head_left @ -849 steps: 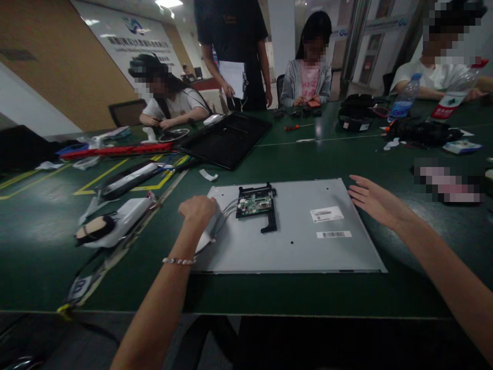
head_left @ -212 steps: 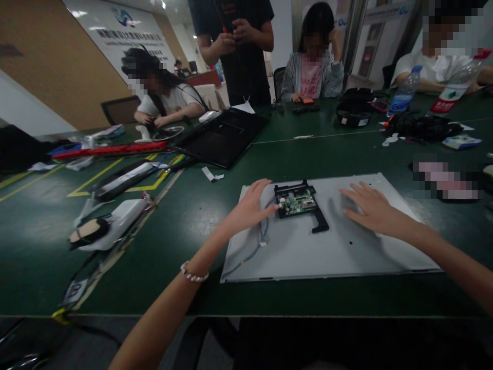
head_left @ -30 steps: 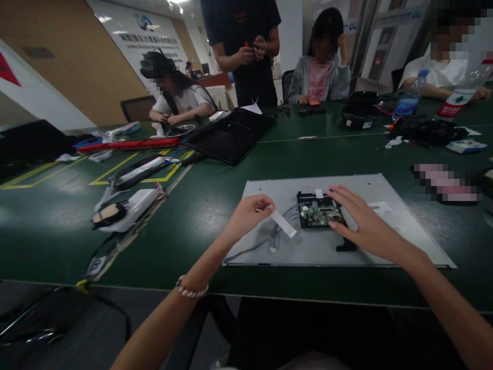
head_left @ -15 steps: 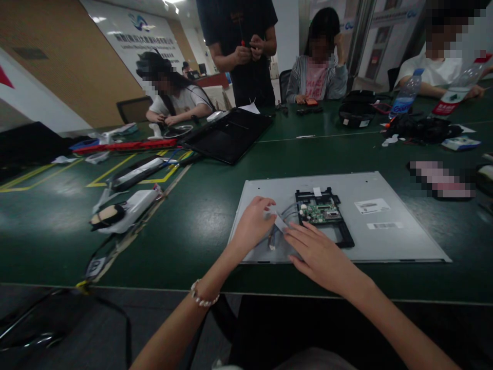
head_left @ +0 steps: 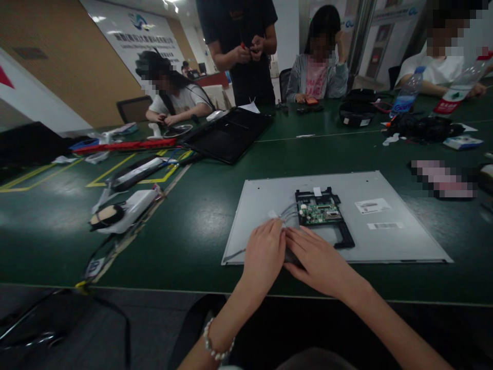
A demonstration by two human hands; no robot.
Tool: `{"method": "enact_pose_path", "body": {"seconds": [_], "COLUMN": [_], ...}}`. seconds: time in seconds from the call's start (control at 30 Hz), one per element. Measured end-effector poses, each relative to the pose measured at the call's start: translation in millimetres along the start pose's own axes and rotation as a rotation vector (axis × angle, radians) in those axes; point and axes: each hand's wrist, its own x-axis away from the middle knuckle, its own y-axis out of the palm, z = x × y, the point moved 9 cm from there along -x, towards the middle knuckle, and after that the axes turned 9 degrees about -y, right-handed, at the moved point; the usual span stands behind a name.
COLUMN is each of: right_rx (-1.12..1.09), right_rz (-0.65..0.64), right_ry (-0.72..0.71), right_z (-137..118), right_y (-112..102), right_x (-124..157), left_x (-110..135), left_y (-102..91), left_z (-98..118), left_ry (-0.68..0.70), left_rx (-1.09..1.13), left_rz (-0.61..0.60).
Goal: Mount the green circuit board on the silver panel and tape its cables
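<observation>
There are one left hand (head_left: 265,252), one right hand (head_left: 319,258), one bracelet (head_left: 208,341), one flat panel (head_left: 393,246), one circuit board (head_left: 318,211), one black bracket (head_left: 348,238), two white labels (head_left: 372,206) on the panel, two plastic bottles (head_left: 405,97), and five other people (head_left: 241,31): four around the table (head_left: 185,257), one farther back.

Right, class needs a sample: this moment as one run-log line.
left hand: at cables | right hand: beside left hand | grey panel: flat on table | circuit board: in black frame on panel
</observation>
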Motion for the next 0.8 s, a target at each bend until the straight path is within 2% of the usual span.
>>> {"method": "enact_pose_path", "body": {"seconds": [0.23,0.5,0.8], "right_rx": [0.013,0.066,0.010], "right_rz": [-0.001,-0.058,-0.133], "right_ry": [0.015,0.063,0.102], "right_z": [-3,-19,-17], "right_y": [0,-4,-7], "right_x": [6,27,27], "left_x": [1,-4,-3], "left_y": [12.7,17.1,13.4], "left_z": [-9,-10,-8], "left_ry": [-0.162,-0.225,-0.265], "left_rx": [0.002,-0.019,-0.038], "left_rz": [-0.043,-0.038,-0.037]}}
